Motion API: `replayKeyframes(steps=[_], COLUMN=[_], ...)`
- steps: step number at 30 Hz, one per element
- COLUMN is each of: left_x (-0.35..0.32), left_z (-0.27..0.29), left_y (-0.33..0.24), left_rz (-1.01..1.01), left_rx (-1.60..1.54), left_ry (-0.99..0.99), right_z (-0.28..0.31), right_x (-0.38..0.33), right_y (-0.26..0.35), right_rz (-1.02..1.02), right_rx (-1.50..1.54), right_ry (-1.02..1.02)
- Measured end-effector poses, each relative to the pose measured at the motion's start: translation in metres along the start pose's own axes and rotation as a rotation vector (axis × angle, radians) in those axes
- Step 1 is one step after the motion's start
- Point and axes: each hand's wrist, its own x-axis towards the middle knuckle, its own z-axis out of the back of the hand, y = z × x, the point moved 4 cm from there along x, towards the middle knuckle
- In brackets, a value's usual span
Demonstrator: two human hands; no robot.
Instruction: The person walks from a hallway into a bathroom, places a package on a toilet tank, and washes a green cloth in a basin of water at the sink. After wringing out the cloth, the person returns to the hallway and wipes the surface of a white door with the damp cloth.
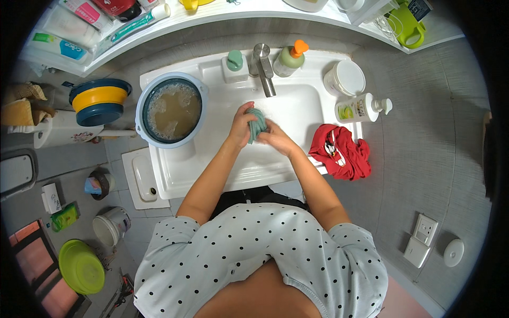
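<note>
Both the left hand [241,127] and the right hand [275,139] have fingers curled tight around a bunched teal cloth [258,124] over the white ceramic sink [297,108], below its back-edge steel tap [263,71]; a hard wring could spray water; an elbow could tip the blue basin of murky water [170,109] off the sink's left corner.

Grey tiled wall [424,138]; white shelf [238,13]; grey floor [69,164]

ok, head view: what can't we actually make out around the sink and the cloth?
- Green cloth: bunched between left hand and right hand, so its shape and kind are hidden.
- Basin: murky foamy water hides whatever is inside.
- Sink drain: covered by the hands.
- Red cloth: crumpled; the dark item on it is too small to tell.
- Shelf items along the top: cut by the frame edge.
</note>
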Motion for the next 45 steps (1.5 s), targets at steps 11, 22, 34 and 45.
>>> replayKeyframes(steps=[11,22,34,45], left_x=[-0.02,-0.039,0.014,-0.018], left_z=[0.04,-0.075,0.007,0.029], left_y=[-0.034,-0.081,-0.012,-0.017], left_rz=[0.238,0.23,-0.446,0.35], left_rx=[0.037,-0.232,0.997,-0.438], left_ry=[-0.041,0.426,-0.291,-0.048], right_z=[-0.052,-0.085,-0.035,-0.052], right_x=[-0.041,-0.056,0.06,-0.013], right_y=[0.038,0.094,-0.043,0.006], right_rz=[-0.358,-0.319,0.301,-0.359], right_rx=[1.079,1.408,-0.91,0.508], right_ry=[0.511,0.84,-0.11,0.392])
